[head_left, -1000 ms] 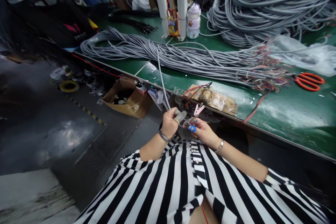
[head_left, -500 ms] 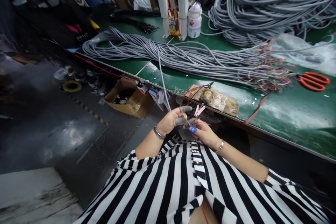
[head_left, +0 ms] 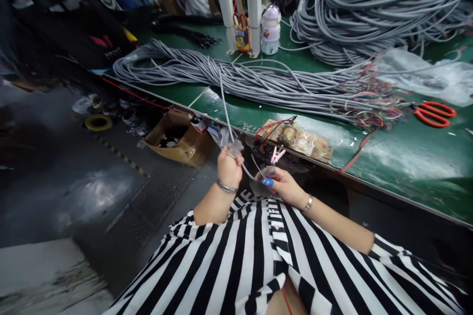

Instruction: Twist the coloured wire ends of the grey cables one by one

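Note:
A grey cable (head_left: 225, 103) runs from the bundle (head_left: 254, 83) on the bench down over its front edge to my hands. My left hand (head_left: 229, 170) is closed around this cable, with grey covers on some fingers. From there the cable curves to my right hand (head_left: 283, 184), whose thumb, wrapped in blue, pinches its end against the fingers. The cable's tip is mostly hidden by the fingers. A pink clip (head_left: 277, 155) stands just beyond the right fingertips, near the bench edge.
On the green bench (head_left: 414, 167) lie orange-handled scissors (head_left: 434, 113), a plastic bag (head_left: 424, 76) and a large cable coil (head_left: 369, 10). A taped wooden block (head_left: 299, 139) sits at the front edge. Behind stand a bottle (head_left: 271, 30) and posts. A cardboard box (head_left: 181, 140) is below left.
My left hand has moved away from the right fingertips, up and left along the cable, and closed around it. My right hand stays nearly in place. The view has shifted slightly.

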The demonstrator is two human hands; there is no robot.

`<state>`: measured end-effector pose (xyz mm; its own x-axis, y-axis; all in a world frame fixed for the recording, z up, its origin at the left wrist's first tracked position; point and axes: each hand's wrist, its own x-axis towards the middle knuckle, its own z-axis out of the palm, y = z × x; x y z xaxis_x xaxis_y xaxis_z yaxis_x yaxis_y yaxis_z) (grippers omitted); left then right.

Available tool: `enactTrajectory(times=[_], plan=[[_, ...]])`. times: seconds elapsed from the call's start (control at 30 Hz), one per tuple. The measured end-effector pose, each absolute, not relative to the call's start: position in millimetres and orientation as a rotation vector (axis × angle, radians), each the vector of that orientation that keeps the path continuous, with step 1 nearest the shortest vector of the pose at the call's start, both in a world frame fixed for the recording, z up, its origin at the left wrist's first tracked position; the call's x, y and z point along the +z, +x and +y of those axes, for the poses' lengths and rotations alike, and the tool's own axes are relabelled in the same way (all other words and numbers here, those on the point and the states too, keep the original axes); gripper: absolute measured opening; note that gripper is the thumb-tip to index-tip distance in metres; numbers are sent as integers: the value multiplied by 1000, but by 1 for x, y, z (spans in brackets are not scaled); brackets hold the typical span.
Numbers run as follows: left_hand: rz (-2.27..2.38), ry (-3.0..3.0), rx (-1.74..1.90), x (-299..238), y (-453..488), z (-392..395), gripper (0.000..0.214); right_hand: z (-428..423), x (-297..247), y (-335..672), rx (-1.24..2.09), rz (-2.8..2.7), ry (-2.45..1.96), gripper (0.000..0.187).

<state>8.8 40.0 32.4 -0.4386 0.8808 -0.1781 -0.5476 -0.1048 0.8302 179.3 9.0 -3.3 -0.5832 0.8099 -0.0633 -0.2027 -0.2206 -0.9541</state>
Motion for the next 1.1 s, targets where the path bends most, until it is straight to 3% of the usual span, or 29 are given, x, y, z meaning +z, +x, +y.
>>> enactTrajectory(times=[0.1, 0.27, 0.33, 0.43, 0.57, 0.73, 0.87, 1.0, 1.1], plan=[[1111, 634, 1735, 33, -6, 34, 36, 8, -7, 184, 1798, -1402, -786, 32], [1178, 1694, 1147, 13, -3, -12, 37, 9, -12, 187, 1592, -1368, -830, 26], [1245, 1958, 1147, 4, 1, -22, 38, 8, -12, 188, 1630, -1354, -855, 27], [1229, 2142, 1205, 1, -1, -22, 20, 7, -11, 193, 1638, -1447, -865, 28], [1124, 2043, 1283, 11, -13, -13, 13, 14, -11, 209, 1665, -1454, -954, 31], [952, 1758, 1186, 15, -21, -8, 27, 35, -2, 226, 1746, -1027, -1042, 41], [772, 1350, 1350, 4, -18, -2, 37, 48, 16, 224, 1856, -1054, -996, 54], [826, 1129, 1545, -8, -17, 4, 31, 44, 16, 215, 1644, -1122, -1074, 53], [936, 1143, 1485, -12, -19, 5, 30, 38, 5, 212, 1547, -1078, -1136, 53]])
